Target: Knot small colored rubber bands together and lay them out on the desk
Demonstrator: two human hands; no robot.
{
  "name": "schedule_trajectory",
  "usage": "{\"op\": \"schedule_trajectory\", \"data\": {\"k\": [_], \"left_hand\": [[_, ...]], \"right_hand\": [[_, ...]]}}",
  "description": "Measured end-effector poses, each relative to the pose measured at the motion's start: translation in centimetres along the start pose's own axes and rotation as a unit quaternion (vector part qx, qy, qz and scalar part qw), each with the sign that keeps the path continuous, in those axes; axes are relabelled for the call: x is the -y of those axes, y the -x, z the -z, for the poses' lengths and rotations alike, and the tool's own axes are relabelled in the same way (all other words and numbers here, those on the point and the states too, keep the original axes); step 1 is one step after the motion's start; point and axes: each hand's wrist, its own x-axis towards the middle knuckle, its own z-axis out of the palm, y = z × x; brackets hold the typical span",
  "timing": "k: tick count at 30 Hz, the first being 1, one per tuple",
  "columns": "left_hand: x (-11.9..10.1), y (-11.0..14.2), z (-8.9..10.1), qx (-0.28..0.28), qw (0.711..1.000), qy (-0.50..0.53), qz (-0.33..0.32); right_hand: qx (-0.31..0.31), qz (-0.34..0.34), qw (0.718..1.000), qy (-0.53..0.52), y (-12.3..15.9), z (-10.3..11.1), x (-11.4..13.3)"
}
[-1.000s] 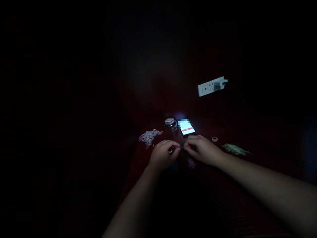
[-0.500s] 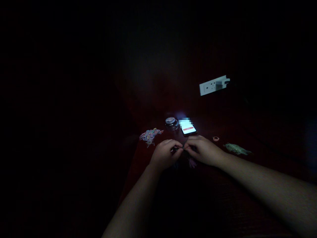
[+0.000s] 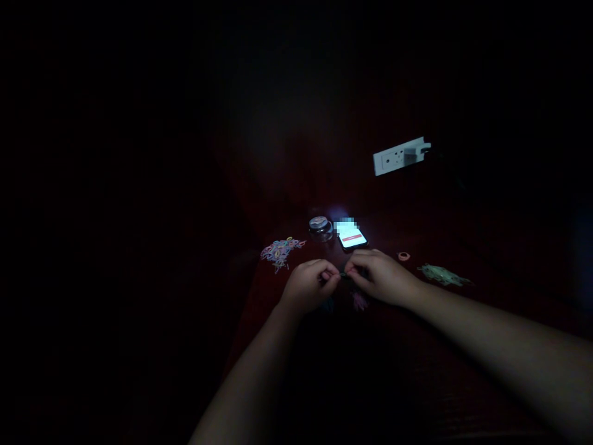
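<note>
Over the dark red table, my left hand (image 3: 309, 285) and my right hand (image 3: 378, 277) face each other with pinched fingertips a little apart. A thin dark rubber band (image 3: 343, 275) spans the small gap between them, held at both ends; its detail is lost in the dim light. Beneath the hands lie a small purple pile of bands (image 3: 359, 301) and a faint blue pile (image 3: 327, 305), partly hidden by my left hand. To the left is a heap of mixed coloured rubber bands (image 3: 281, 252). A pale yellow-green pile of bands (image 3: 442, 275) rests beyond my right wrist.
Behind the hands stand a lidded clear jar (image 3: 320, 229) and a lit phone (image 3: 353, 237). A small orange ring-shaped item (image 3: 403, 256) lies right of the phone. On the back wall is a white socket panel (image 3: 391, 159) with a plug in it. Surroundings are very dark.
My fingertips have moved slightly apart, so more of the thin band shows between them. The blue pile shows a little more clearly. The piles, jar and phone stay in place.
</note>
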Motion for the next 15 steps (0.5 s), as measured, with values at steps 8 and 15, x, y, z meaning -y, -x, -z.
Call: {"op": "schedule_trajectory", "data": {"k": [8, 15], "left_hand": [[0.05, -0.02, -0.06, -0.004, 1.0, 0.0, 0.005], [0.03, -0.07, -0.01, -0.006, 1.0, -0.006, -0.001]], "right_hand": [[-0.01, -0.008, 1.0, 0.004, 0.06, 0.1, -0.03], [-0.01, -0.003, 1.0, -0.005, 0.08, 0.09, -0.22]]}}
